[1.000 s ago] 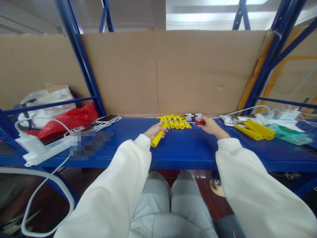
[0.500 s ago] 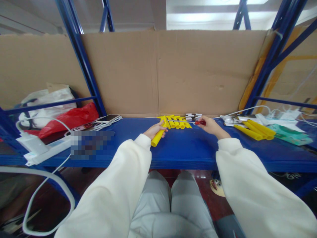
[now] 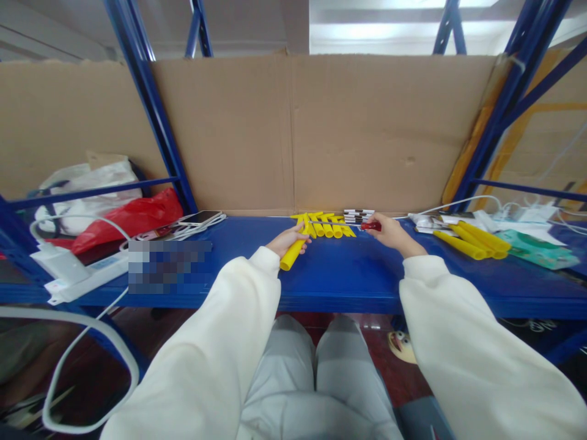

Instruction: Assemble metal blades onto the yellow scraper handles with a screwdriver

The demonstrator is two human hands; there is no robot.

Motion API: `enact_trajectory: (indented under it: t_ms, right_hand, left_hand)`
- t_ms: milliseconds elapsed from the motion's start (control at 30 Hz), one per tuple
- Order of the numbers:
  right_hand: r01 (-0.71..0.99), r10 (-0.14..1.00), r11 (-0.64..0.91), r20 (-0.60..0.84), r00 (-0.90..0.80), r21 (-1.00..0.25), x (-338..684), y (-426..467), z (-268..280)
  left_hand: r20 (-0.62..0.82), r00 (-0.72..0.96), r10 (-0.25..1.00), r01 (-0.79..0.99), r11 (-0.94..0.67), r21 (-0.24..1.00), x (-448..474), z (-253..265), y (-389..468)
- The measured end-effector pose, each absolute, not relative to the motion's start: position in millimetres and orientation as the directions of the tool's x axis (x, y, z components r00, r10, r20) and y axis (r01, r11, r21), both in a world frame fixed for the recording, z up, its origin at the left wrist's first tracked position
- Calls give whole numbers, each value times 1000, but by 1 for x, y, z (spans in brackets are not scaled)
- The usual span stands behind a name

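My left hand (image 3: 288,240) is wrapped round a yellow plastic tube-shaped piece (image 3: 290,256); its round lower end points toward me and short arms stick out at its top. A screwdriver with a red handle (image 3: 370,227) is gripped in my right hand (image 3: 389,233). Its thin shaft runs left to the top of the held piece; whether the tip touches a screw is too small to make out. Behind the shaft, several similar yellow pieces (image 3: 328,230) lie in a row on the blue shelf (image 3: 339,269). Black-and-white striped packets (image 3: 358,215) are just beyond the screwdriver handle.
More yellow tubes (image 3: 477,241) lie at the right near a green packet (image 3: 536,249) and white cables. On the left are a white power strip (image 3: 94,278), a phone (image 3: 207,217) and a red bag (image 3: 132,221). A cardboard panel (image 3: 293,134) stands behind.
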State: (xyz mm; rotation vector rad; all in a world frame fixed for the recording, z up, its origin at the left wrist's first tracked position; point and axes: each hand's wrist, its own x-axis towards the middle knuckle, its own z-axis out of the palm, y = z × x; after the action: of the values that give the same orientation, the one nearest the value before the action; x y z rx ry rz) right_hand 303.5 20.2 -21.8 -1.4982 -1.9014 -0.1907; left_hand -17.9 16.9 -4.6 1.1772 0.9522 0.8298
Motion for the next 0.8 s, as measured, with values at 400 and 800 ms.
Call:
enact_trajectory:
  t_ms: [400,800]
  right_hand:
    - [884,782,412,584,-219,-219,298,4,-12]
    - [942,818,313,538,-201,-123,286,-11,-8]
  left_hand:
    - [-119,276,954,44,111,993,-17,-5,8]
    - [-96,239,966,74,81,994,-13,-5,2]
